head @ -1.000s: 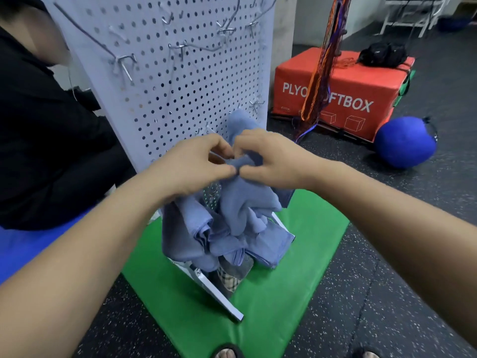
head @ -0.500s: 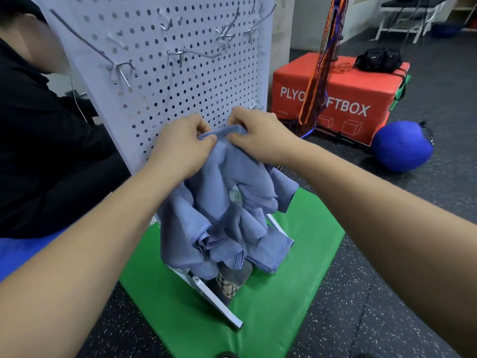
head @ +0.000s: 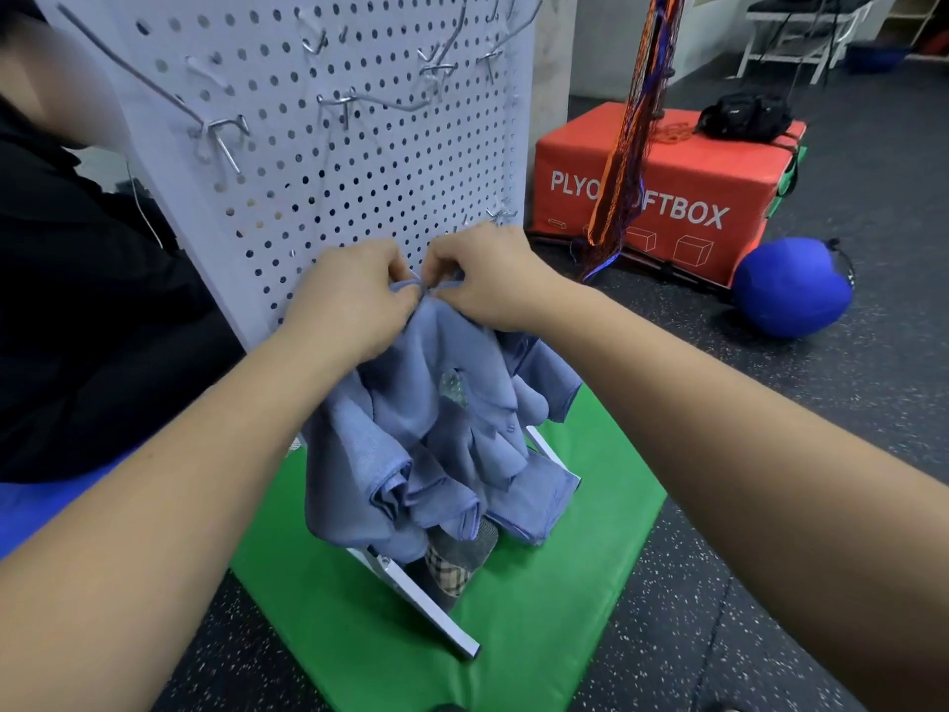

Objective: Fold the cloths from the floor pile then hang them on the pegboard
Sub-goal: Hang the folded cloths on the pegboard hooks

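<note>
Two-handed hold on the blue cloth (head: 452,429), up against the lower part of the white pegboard (head: 359,187); left hand (head: 354,300) curled tight round the bunched top edge; right hand (head: 488,280) just right of it, fingertips pinching the same edge, knuckles nearly touching; whether hooked yet, cannot tell; rest of the cloth hanging in loose folds down to the board's white foot; plaid cloth (head: 452,573) peeking out beneath, on the green mat (head: 539,634); bare metal hooks (head: 226,136) higher up; person in black (head: 77,326) at left; red box (head: 667,187) and blue ball (head: 791,287) far right.
</note>
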